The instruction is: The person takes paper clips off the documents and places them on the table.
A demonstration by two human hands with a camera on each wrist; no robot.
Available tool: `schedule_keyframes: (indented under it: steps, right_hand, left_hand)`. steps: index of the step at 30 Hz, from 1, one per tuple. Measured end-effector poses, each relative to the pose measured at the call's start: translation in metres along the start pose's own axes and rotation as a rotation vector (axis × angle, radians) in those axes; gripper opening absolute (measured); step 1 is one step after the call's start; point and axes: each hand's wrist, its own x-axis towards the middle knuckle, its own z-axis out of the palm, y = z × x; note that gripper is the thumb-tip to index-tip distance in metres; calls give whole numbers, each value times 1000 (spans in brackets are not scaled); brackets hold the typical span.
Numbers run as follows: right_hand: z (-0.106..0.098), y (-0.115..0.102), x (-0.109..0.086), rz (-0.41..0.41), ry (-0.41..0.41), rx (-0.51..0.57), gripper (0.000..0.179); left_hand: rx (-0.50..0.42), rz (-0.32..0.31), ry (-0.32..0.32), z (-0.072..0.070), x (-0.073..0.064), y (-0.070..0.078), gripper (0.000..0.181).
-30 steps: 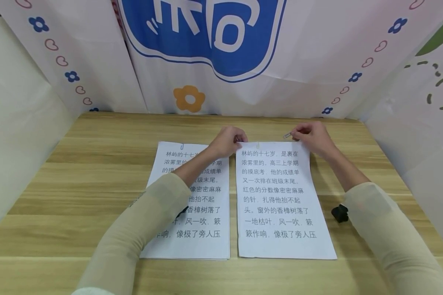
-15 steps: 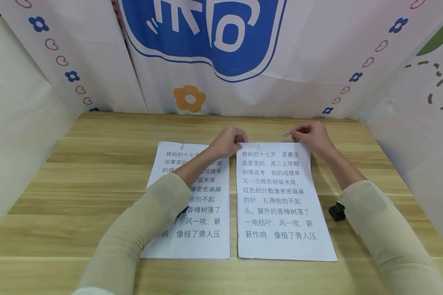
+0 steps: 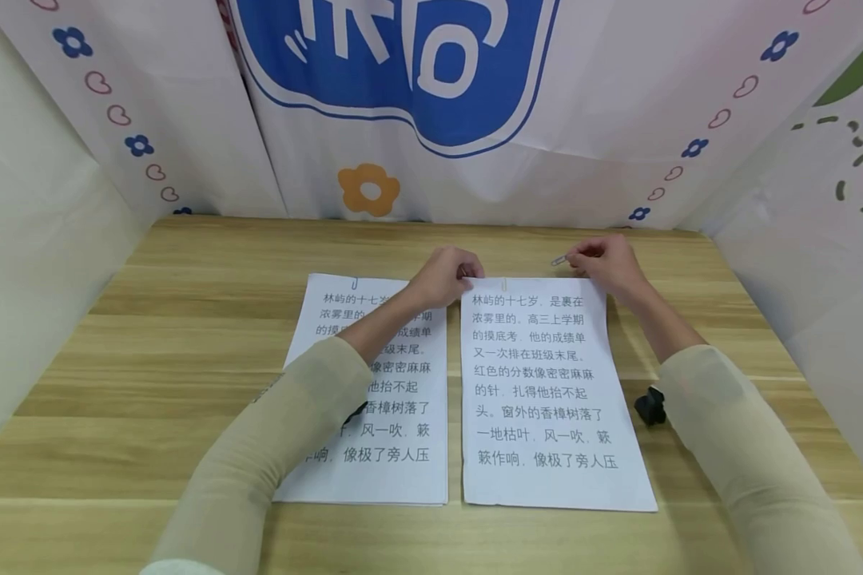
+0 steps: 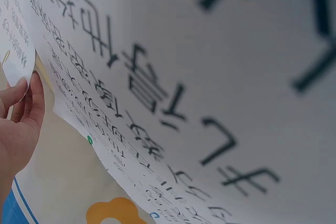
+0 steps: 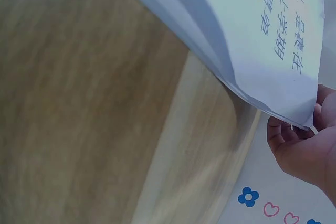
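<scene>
My left hand [image 3: 442, 275] pinches the top left corner of the right paper stack [image 3: 539, 383] between thumb and fingers, which the left wrist view also shows. A yellow paper clip [image 3: 504, 284] sits on that stack's top edge. At the stack's top right corner, my right hand [image 3: 611, 262] pinches a small silver paper clip [image 3: 558, 261] just above the edge. In the right wrist view, the fingers of the right hand [image 5: 302, 142] are around the paper corner; the silver clip cannot be made out there.
The left paper stack [image 3: 403, 479], partly under my left forearm, carries a dark clip [image 3: 355, 283] on top. In the left wrist view, a green clip [image 4: 90, 140] shows on its edge. Small black devices sit by both sleeves. A printed cloth [image 3: 590, 160] hangs behind the wooden table [image 3: 151, 359].
My right forearm has swung slightly left, towards the right stack. The hands keep their hold, and the silver clip stays almost where it was.
</scene>
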Motion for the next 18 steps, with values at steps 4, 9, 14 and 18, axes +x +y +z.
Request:
schedule_keyframes:
  steps: [4,9,14,18]
  right_hand:
    - [2,0,3,19,-4,-7,22]
    - [5,0,7,57,1,-8,24]
    - [7,-1,10,102,11,-1,25]
    - [8,-1,12,110,22,-1,26]
  left_hand:
    - [-3,-5,-2,0,0,0,23]
    - [-18,-1,-6,-1,0,0,23]
    - [-18,-9,-6,-2,2,-1,23]
    - [-12,-9,-5,-1,4,-3,22]
